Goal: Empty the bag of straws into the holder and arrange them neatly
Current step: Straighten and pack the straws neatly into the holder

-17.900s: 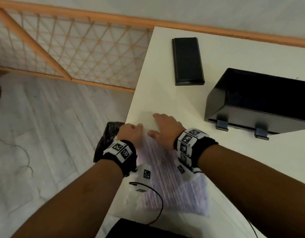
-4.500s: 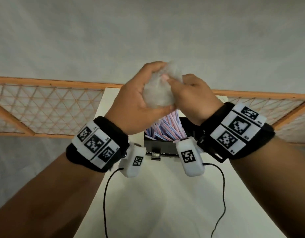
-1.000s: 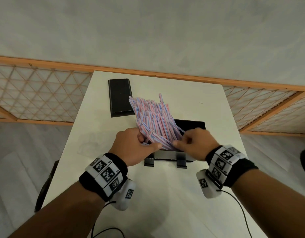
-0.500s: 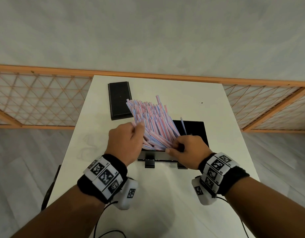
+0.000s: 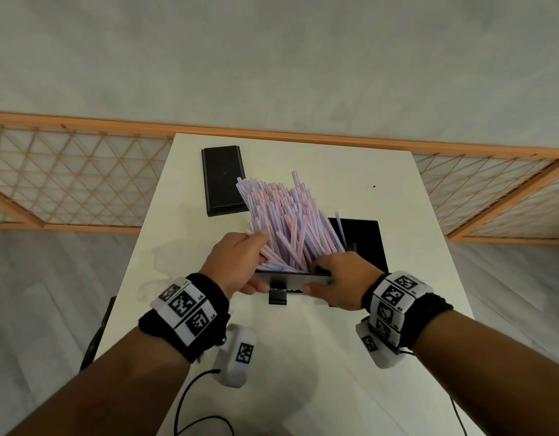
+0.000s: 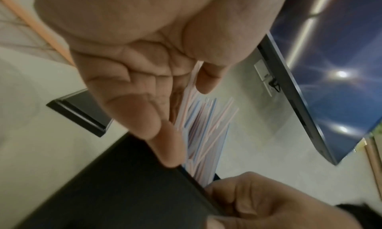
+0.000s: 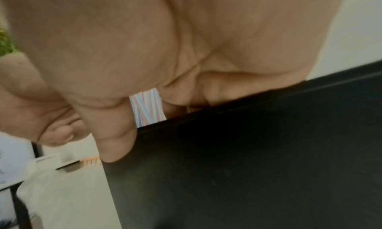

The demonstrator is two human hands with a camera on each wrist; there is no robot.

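A thick bunch of pink, blue and white straws (image 5: 287, 221) stands in the black box holder (image 5: 366, 243) and leans toward the far left. It fills the holder's left part. One straw (image 5: 340, 228) stands apart on the right. My left hand (image 5: 240, 262) lies flat against the bunch's left side, thumb low on the holder's front wall. In the left wrist view its fingers run straight along the straws (image 6: 206, 134). My right hand (image 5: 341, 278) grips the front wall (image 7: 248, 150), fingers curled over the rim at the straws' base (image 7: 146, 108), thumb outside. No bag is in view.
A flat black lid (image 5: 223, 180) lies on the white table (image 5: 303, 357) at the far left of the holder. A wooden lattice rail (image 5: 67, 184) runs behind the table. Cables (image 5: 193, 404) trail near the front edge. A dark object (image 5: 99, 335) sits off the left edge.
My left hand has flattened against the straws' left side. My right hand has slid onto the holder's front wall. The crumpled bag held earlier is gone from view.
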